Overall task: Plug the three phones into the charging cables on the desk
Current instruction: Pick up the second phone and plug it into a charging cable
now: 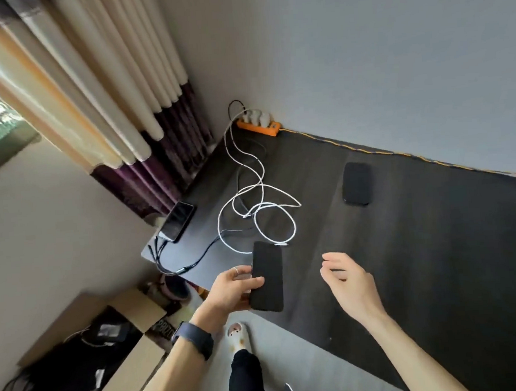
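My left hand (235,287) grips a black phone (267,276) by its left edge, just above the dark desk (406,262) near the front. A white cable's plug end (281,244) lies at this phone's top edge; whether it is plugged in is unclear. My right hand (349,283) hovers to the right of the phone, fingers apart and empty. A second black phone (178,221) lies at the desk's left edge with a black cable (194,261) at its lower end. A third black phone (357,183) lies alone further back on the right. White cables (259,195) loop across the middle.
An orange power strip (258,125) with white chargers sits in the back corner against the wall. Curtains (125,112) hang at the left. Cardboard boxes (120,339) with clutter stand on the floor left of the desk. My slippered foot (238,337) shows below.
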